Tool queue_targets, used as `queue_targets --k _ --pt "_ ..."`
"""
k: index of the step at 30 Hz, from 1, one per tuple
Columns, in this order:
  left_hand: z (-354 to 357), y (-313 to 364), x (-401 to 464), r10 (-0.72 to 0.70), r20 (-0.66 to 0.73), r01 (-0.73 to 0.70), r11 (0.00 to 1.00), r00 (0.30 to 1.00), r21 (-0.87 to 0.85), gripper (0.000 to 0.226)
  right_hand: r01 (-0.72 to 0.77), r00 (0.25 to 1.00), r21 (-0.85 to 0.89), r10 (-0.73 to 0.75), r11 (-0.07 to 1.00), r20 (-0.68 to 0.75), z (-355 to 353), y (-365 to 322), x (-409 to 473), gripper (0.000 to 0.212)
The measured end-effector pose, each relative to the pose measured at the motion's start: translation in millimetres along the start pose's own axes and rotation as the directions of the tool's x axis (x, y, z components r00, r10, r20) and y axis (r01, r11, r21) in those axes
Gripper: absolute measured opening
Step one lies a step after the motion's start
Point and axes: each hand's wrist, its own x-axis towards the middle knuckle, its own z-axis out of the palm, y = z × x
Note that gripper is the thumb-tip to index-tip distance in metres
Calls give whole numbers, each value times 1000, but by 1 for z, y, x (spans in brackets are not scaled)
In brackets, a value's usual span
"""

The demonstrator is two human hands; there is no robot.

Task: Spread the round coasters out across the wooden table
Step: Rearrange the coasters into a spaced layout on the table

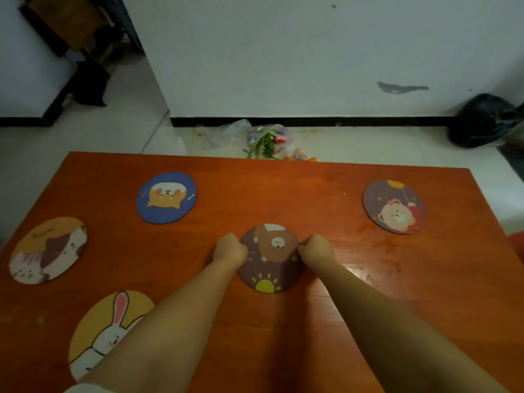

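A purple coaster with a brown bear and a yellow sun (272, 265) lies at the middle of the wooden table (312, 194). My left hand (230, 250) pinches its left edge and my right hand (315, 250) pinches its right edge. Other round coasters lie apart on the table: a blue one with a dog (166, 197) at the back left, an orange one with cats (48, 250) at the far left, a yellow one with a rabbit (105, 330) at the front left, partly hidden by my left forearm, and a purple one with a bear and balloon (394, 207) at the back right.
Beyond the table's far edge, plastic bags with vegetables (266, 140) lie on the pale floor by a white wall. A black bag (482, 120) sits on the floor at the right. Dark furniture (85, 52) stands at the back left.
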Motion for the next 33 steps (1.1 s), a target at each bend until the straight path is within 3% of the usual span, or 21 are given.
queue_targets --k 3,5,9,12,15,18,20,22,26,33 --pt "1 -5 1 -12 -14 11 995 1000 -95 17 -10 1000 44 9 999 12 0 2 -4 23" --pt "0 -6 -2 -5 -25 1 988 1000 -152 15 -3 1000 91 4 996 -12 0 3 -9 15" --pt "-4 -2 -18 43 -47 -52 980 998 -191 18 37 999 136 -34 990 -22 -1 5 -25 34" --pt "-6 5 -31 132 -37 -137 976 991 -168 3 67 996 161 -57 985 -67 -5 14 -37 18" --pt "-2 13 -45 201 -29 -203 959 979 -198 17 66 989 201 -37 977 -146 -16 35 -51 11" --pt "11 19 -69 229 16 -219 945 973 -242 33 30 982 201 8 979 -188 -31 64 -65 25" --pt "27 24 -85 238 59 -215 941 970 -260 29 21 981 220 23 975 -195 -41 89 -73 28" --pt "45 31 -103 244 93 -211 938 965 -275 19 23 980 216 21 976 -199 -53 114 -81 16" --pt "91 54 -138 239 141 -184 929 961 -321 32 21 974 169 18 985 -225 -81 162 -89 10" --pt "175 92 -191 205 164 -136 925 965 -355 33 4 975 101 19 995 -222 -132 254 -91 12"
